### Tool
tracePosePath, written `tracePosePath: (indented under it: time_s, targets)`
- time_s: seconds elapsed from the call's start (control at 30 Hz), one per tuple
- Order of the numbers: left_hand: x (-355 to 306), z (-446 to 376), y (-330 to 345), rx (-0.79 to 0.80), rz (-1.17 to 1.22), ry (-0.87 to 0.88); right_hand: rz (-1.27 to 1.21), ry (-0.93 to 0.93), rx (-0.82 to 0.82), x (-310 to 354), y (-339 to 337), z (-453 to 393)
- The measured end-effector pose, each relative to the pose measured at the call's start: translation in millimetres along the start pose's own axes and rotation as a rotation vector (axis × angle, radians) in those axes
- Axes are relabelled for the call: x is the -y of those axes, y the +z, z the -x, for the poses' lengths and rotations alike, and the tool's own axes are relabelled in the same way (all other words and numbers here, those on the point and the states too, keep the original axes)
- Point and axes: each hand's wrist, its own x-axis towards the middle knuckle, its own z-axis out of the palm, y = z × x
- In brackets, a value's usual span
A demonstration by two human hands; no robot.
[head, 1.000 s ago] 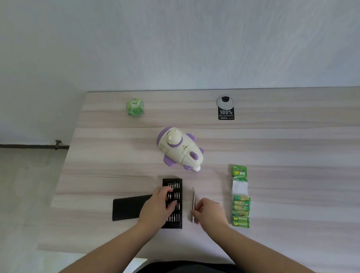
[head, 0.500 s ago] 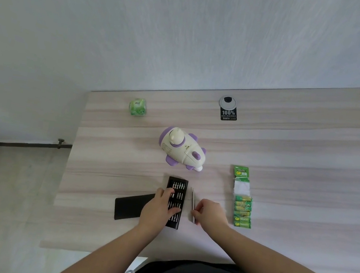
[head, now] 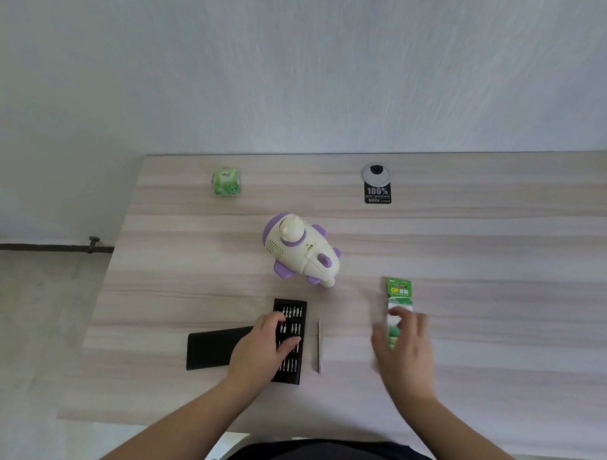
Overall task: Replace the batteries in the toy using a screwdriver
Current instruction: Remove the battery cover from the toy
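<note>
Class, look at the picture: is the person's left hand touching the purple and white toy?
No. The left hand rests on the black bit case, while the toy lies apart, farther up the table.

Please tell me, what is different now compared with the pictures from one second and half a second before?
The right hand has left the thin screwdriver and moved to the right, over the green battery pack; it is blurred, so I cannot tell whether it holds the pack. The screwdriver lies beside the bit case as before. The left hand stays on the bit case. The rocket toy has not moved.
</note>
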Motion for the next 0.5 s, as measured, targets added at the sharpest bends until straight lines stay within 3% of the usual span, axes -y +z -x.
tracePosePath:
  time_s: [0.07, 0.23, 0.37, 0.5]
  targets:
    - [-3.6, -1.2, -6.8, -0.067, 0.035, 0.024, 0.060, 0.058, -0.065, -19.4, -8.7, -3.4]
    - [-13.0, -13.6, -25.4, -0.298, 0.139, 0.161, 0.144, 0.449, 0.217, -46.3, -3.9, 2.0]
    - [-16.8, -29.0, -40.9, -0.476, 0.103, 0.264, 0.165, 0.465, 0.282, -49.1, 9.6, 7.9]
    - [-18.5, -35.7, -51.8, -0.492, 0.111, 0.214, 0.189, 0.452, 0.290, -42.6, 14.5, 11.6]
